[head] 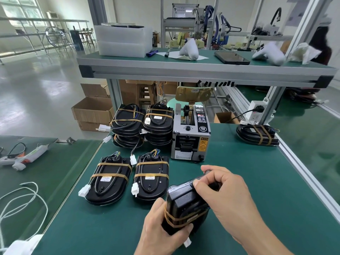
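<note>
Fingers of left hand [161, 227] and right hand [227, 190] clasp black unit [184, 201].

My green workbench [257, 181]
I see banded black units [108, 188], a tape dispenser [190, 140], and a lone unit [257, 134] far right.

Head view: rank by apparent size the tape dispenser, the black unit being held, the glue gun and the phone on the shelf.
1-2. tape dispenser and black unit: look alike; the unit is nearest the camera, so no ranking.
3. glue gun.
4. phone: smallest, but farthest away, so unsure.
</note>
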The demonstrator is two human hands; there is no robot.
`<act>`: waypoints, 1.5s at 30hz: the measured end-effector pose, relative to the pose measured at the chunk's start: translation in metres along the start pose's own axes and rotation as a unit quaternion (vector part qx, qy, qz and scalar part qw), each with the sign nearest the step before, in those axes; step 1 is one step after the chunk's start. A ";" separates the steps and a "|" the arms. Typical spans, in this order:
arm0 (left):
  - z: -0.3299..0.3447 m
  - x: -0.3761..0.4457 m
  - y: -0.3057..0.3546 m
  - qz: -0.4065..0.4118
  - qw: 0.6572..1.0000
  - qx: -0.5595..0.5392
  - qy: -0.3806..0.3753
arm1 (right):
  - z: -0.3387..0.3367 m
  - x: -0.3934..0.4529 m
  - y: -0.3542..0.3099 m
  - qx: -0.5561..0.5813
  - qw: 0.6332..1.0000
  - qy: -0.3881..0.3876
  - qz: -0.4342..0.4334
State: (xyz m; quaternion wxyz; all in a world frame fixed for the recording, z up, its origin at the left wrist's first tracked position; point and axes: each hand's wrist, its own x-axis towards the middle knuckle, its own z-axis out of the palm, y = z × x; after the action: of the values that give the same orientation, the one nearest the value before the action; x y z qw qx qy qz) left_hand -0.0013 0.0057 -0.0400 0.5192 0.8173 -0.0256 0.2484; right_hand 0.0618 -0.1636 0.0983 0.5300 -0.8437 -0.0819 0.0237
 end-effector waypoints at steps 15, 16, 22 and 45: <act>-0.001 0.000 0.001 0.015 1.000 0.010 0.004 | 0.001 -0.001 -0.001 -0.019 1.000 0.004 -0.009; -0.001 0.000 0.001 0.013 1.000 0.010 0.002 | 0.002 -0.001 -0.001 -0.020 1.000 0.004 -0.009; -0.001 0.000 -0.001 0.013 1.000 0.014 0.001 | 0.003 0.000 0.000 -0.037 0.999 0.003 -0.012; -0.001 0.001 0.012 -0.005 1.000 0.023 0.007 | 0.005 0.003 0.007 0.028 1.000 -0.004 0.005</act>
State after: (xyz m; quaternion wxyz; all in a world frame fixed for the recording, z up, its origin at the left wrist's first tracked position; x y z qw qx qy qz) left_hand -0.0046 0.0008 -0.0294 0.5014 0.8277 -0.0126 0.2518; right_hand 0.0649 -0.1618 0.0895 0.5526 -0.8291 -0.0790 0.0315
